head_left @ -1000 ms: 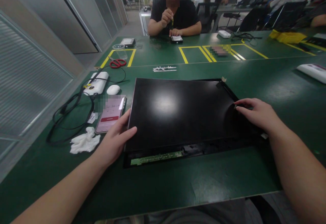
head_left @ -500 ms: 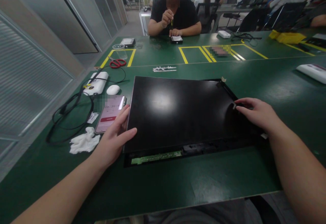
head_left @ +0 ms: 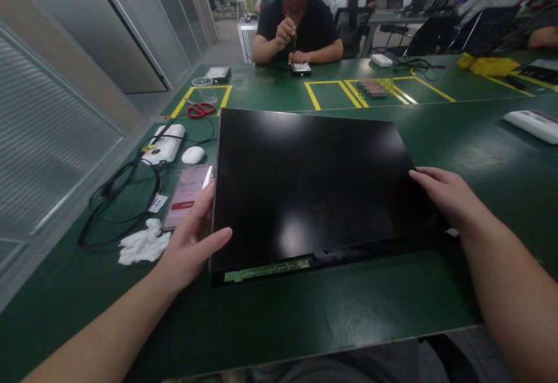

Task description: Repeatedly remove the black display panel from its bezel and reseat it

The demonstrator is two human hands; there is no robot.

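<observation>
A black LCD panel [head_left: 314, 185] is gripped at both sides, its far edge raised above the table. My left hand [head_left: 196, 237] holds the left edge, thumb on the front face and fingers behind. On the right edge, my right hand [head_left: 444, 191] has its thumb on the front, with the other fingers partly hidden behind. Beneath the panel's near edge lies a black frame [head_left: 379, 249], mostly covered by it. A long green circuit board [head_left: 265, 269] shows along the near side.
Left of the panel are a phone [head_left: 187, 197], crumpled tissue [head_left: 143, 243], a white rounded case [head_left: 193, 154], a white device [head_left: 163, 143], black cable [head_left: 117, 185] and red-handled scissors [head_left: 200, 110]. A co-worker [head_left: 300, 34] sits opposite, a hand on a hard drive [head_left: 300, 69].
The panel's far edge has risen and tilted toward me, now covering the frame's far right corner and the silvery strips behind. My right hand has shifted slightly right with its edge.
</observation>
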